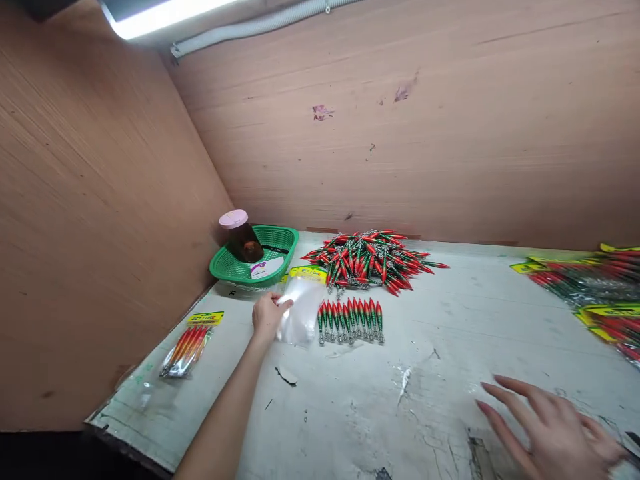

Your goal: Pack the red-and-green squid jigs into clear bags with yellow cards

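My left hand (267,315) reaches to the back left of the table and pinches the edge of an empty clear plastic bag (303,310) with a yellow header. Just right of the bag lies a neat row of several red-and-green lures (350,321). Behind them sits a loose pile of the same lures (370,260). My right hand (545,427) hovers over the table's near right part, fingers stretched out and apart, holding nothing.
A green basket (285,240) with a dark pink-lidded jar (243,237) stands in the back left corner. One filled lure pack (187,347) lies at the left edge. Filled packs (595,287) are stacked at the right. Wooden walls close in the left side and back.
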Demonstrator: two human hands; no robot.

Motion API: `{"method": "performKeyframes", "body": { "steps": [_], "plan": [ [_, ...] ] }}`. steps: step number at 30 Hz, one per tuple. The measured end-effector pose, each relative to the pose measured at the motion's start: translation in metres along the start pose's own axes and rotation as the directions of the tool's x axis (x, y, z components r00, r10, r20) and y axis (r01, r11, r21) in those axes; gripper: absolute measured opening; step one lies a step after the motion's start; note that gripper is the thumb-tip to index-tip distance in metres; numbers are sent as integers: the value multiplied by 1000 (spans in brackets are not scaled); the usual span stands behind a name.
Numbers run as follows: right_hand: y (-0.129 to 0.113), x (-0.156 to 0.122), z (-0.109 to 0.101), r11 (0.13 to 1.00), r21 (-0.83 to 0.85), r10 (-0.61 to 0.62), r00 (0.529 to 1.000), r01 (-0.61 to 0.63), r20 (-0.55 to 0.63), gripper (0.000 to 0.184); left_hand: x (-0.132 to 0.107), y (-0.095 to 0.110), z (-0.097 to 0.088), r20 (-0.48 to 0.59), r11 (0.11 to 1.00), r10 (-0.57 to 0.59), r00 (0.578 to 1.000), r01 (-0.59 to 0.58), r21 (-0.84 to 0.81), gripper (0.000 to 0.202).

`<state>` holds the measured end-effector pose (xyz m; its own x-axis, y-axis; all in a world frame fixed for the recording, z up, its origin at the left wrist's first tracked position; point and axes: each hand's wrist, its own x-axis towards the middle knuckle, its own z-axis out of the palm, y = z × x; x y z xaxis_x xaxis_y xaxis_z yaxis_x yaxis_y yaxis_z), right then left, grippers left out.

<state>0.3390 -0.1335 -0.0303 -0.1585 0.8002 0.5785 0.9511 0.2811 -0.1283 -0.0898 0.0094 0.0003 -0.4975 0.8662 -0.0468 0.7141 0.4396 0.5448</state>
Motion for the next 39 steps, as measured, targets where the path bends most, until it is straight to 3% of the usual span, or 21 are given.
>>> {"method": "performKeyframes", "body": {
  "steps": [2, 5, 7, 10, 12, 14, 16, 18, 19, 20, 22, 24, 26, 31, 39],
  "plan": [
    [-25, 10, 8, 996, 41, -77, 997, 77, -14, 26, 0, 3, -2, 21, 999, -32, 999, 33, -28, 26],
    [-56, 25, 16, 962, 228, -176, 981, 152, 85, 16, -3, 3, -15, 8, 993, -71, 997, 72, -99, 22],
    [-73, 35, 17, 913, 392, -196, 962, 109, 189, 15, -9, 2, -28, -15, 978, -97, 995, 92, -185, 16],
    [-98, 47, 14, 792, 601, -143, 926, -105, 350, 18, -34, 1, -40, -24, 918, -109, 994, 92, -387, 18],
    [-119, 52, 12, 634, 695, -73, 868, -340, 491, 21, -66, 4, -35, 6, 839, -95, 995, 84, -537, 23],
    [-140, 54, 12, 368, 726, -33, 772, -581, 635, 35, -107, 9, -21, 62, 738, -78, 995, 99, -667, 26],
    [-158, 55, 15, 93, 702, -29, 702, -706, 711, 48, -147, 14, -3, 250, 392, -51, 967, 250, -885, 33],
    [-167, 55, 19, -26, 677, -70, 677, -736, 733, 44, -174, 16, 11, 391, 234, 34, 920, 373, -898, 34],
    [-167, 56, 22, -2, 675, -122, 671, -737, 732, 40, -182, 16, 15, 447, 177, 51, 893, 433, -884, 37],
    [-164, 58, 25, 86, 696, -173, 678, -712, 715, 37, -185, 15, 17, 509, 143, 48, 860, 498, -855, 39],
    [-150, 66, 35, 346, 747, -212, 728, -568, 652, 31, -183, 11, 16, 589, 80, -20, 808, 589, -804, 39],
    [-130, 76, 48, 571, 723, -136, 824, -389, 550, 19, -175, 9, 13, 611, 15, -117, 783, 617, -787, 30],
    [-110, 88, 62, 687, 653, -22, 889, -318, 457, 17, -170, 9, 10, 597, -58, -189, 779, 598, -799, 21],
    [-84, 100, 83, 802, 543, 27, 923, -248, 383, 16, -169, 21, 8, 612, -150, -225, 758, 594, -790, 22],
    [-74, 103, 78, 860, 488, -11, 952, -147, 305, 7, -169, 34, 3, 614, -181, -211, 761, 587, -789, 22]
  ]
}}
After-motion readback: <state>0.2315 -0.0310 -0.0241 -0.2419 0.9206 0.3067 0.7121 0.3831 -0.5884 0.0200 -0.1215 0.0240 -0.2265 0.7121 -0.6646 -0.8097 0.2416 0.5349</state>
